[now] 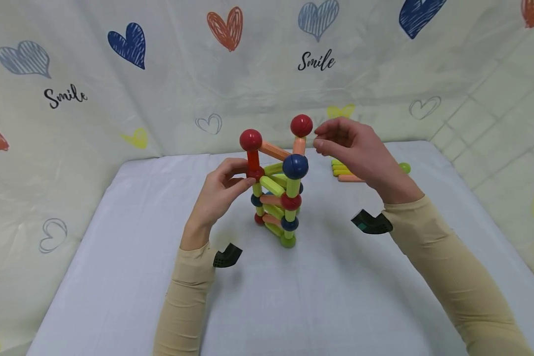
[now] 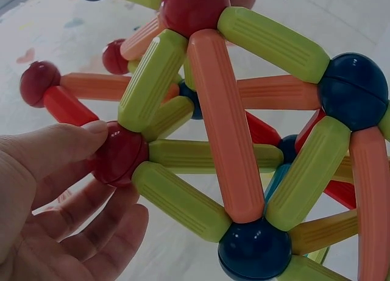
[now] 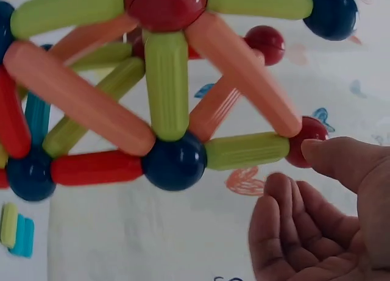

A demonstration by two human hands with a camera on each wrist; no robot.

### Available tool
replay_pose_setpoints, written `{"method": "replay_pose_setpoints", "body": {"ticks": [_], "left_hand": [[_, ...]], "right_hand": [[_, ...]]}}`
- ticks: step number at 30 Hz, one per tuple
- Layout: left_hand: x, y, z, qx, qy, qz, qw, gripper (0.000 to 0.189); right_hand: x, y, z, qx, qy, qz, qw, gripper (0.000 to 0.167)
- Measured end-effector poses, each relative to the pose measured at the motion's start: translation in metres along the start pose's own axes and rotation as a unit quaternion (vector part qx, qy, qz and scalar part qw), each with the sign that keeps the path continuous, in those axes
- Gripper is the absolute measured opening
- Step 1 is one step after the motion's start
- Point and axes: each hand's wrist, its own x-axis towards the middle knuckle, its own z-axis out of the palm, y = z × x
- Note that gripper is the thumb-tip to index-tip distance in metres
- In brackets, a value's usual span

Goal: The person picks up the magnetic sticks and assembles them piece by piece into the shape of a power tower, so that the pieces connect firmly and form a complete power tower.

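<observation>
A tall tower of magnetic rods (image 1: 272, 186) and balls stands upright on the white table. My left hand (image 1: 224, 183) pinches a red ball (image 2: 125, 154) on the tower's left side between thumb and fingers. Above that ball, a red rod (image 1: 253, 159) carries another red ball (image 1: 251, 140). My right hand (image 1: 353, 143) is beside the red ball (image 1: 301, 125) at the top right, its fingers loosely bent and holding nothing. In the right wrist view the thumb overlaps a red ball (image 3: 301, 148); contact cannot be told. A blue ball (image 1: 295, 166) tops the near corner.
Loose yellow-green rods (image 1: 340, 167) and an orange rod (image 1: 349, 178) lie behind my right hand. A green ball (image 1: 405, 168) shows past the right wrist. Behind the table (image 1: 129, 257) hangs a pale backdrop (image 1: 169, 99) with printed hearts.
</observation>
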Motion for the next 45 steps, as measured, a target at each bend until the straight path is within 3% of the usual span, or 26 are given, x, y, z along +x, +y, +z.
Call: {"method": "replay_pose_setpoints", "body": {"ticks": [4, 8, 12, 17, 20, 22, 25, 29, 32, 37, 41, 45], "left_hand": [[0.0, 0.0, 0.0, 0.0, 0.0, -0.002, 1.0, 0.033], [-0.001, 0.002, 0.001, 0.0, -0.001, -0.004, 1.0, 0.033], [-0.001, 0.002, 0.001, 0.0, -0.002, -0.004, 1.0, 0.033], [-0.001, 0.001, 0.0, -0.001, -0.002, -0.005, 1.0, 0.033], [-0.001, 0.0, -0.001, -0.002, -0.003, -0.007, 1.0, 0.033], [-0.001, 0.0, -0.001, 0.0, -0.004, -0.009, 1.0, 0.033], [-0.002, 0.001, 0.0, 0.006, -0.004, -0.019, 0.9998, 0.034], [-0.002, 0.002, 0.0, 0.007, -0.005, -0.036, 0.9993, 0.037], [-0.002, 0.001, 0.001, 0.004, -0.011, -0.042, 0.9991, 0.038], [-0.002, 0.0, -0.001, 0.001, -0.018, -0.042, 0.9989, 0.035], [-0.004, 0.001, -0.006, 0.001, -0.029, -0.042, 0.9987, 0.032], [-0.005, 0.005, -0.009, 0.003, -0.051, -0.034, 0.9981, 0.032]], "right_hand": [[0.005, 0.001, 0.001, -0.025, 0.021, -0.103, 0.9941, 0.055], [0.01, 0.002, 0.004, -0.047, 0.012, -0.214, 0.9755, 0.066], [0.011, 0.002, 0.005, -0.066, 0.013, -0.245, 0.9671, 0.062], [0.007, 0.003, 0.006, -0.066, 0.024, -0.216, 0.9739, 0.059], [0.0, 0.009, 0.011, -0.072, 0.043, -0.152, 0.9848, 0.045], [-0.007, 0.017, 0.016, -0.096, 0.033, -0.099, 0.99, 0.033], [-0.016, 0.039, 0.027, -0.151, -0.061, -0.02, 0.9864, 0.021], [-0.027, 0.077, 0.055, -0.188, -0.241, 0.039, 0.9516, 0.022], [-0.036, 0.099, 0.081, -0.174, -0.297, 0.061, 0.937, 0.029], [-0.046, 0.113, 0.106, -0.164, -0.272, 0.058, 0.9464, 0.032], [-0.049, 0.112, 0.109, -0.197, -0.232, 0.041, 0.9517, 0.025], [-0.052, 0.11, 0.112, -0.212, -0.207, 0.021, 0.9548, 0.037]]}}
